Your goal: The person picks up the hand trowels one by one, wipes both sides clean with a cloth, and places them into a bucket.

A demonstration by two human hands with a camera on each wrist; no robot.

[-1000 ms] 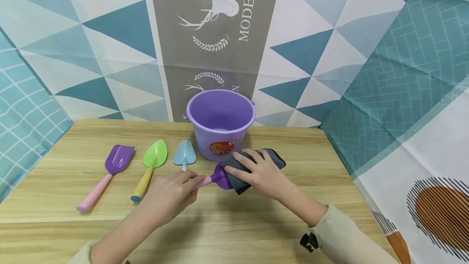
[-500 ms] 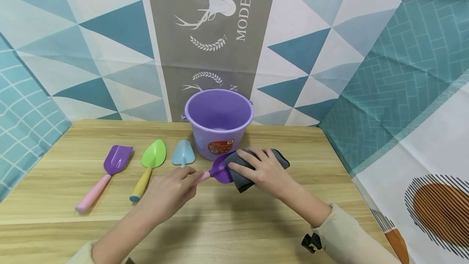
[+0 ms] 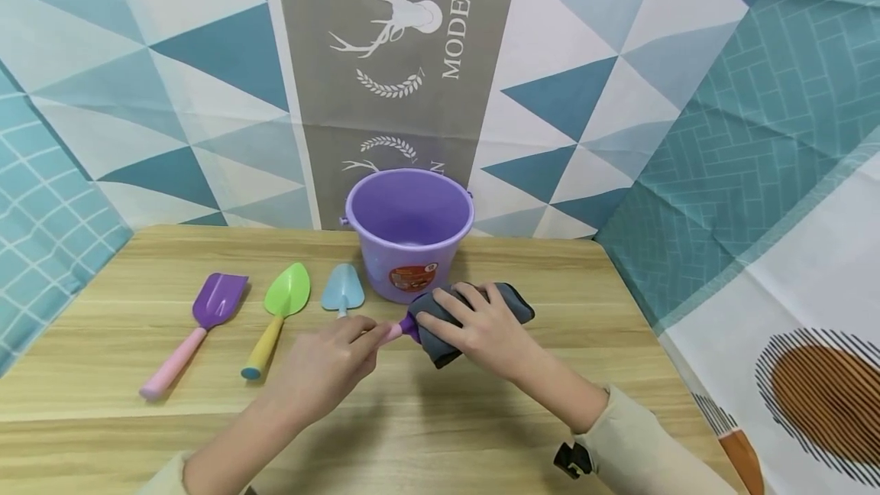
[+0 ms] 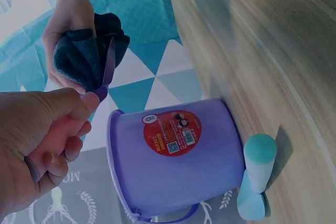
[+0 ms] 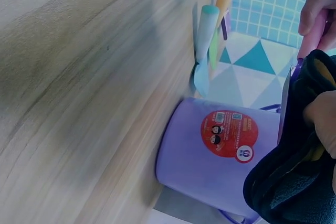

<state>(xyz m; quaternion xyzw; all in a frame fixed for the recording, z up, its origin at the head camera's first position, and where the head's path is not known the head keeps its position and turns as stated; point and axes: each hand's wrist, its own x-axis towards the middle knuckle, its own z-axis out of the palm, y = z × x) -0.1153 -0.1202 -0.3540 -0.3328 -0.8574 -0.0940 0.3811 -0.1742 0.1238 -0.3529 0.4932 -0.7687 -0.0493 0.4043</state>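
In the head view my left hand [image 3: 328, 365] grips the pink handle of a toy shovel [image 3: 410, 327] with a purple blade, held above the table. My right hand [image 3: 481, 331] holds a folded dark grey cloth [image 3: 517, 304] against the blade and covers most of it. The left wrist view shows fingers curled round the pink handle and the cloth [image 4: 79, 59] bunched over one face of the blade [image 4: 109, 64]. From the right wrist, the cloth [image 5: 286, 182] hangs beside the blade, with the thumb pressing on it.
A purple bucket [image 3: 412, 250] stands at the back of the wooden table [image 3: 550, 403], just beyond the hands. Left of it lie a light blue shovel [image 3: 343, 289], a green shovel with yellow handle [image 3: 275, 319] and a purple shovel with pink handle [image 3: 199, 334]. Patterned cloth hangs behind.
The right hand with the cloth slid right along the blade, then back left toward the handle, covering more of the blade. The left hand keeps its grip, shifting slightly.
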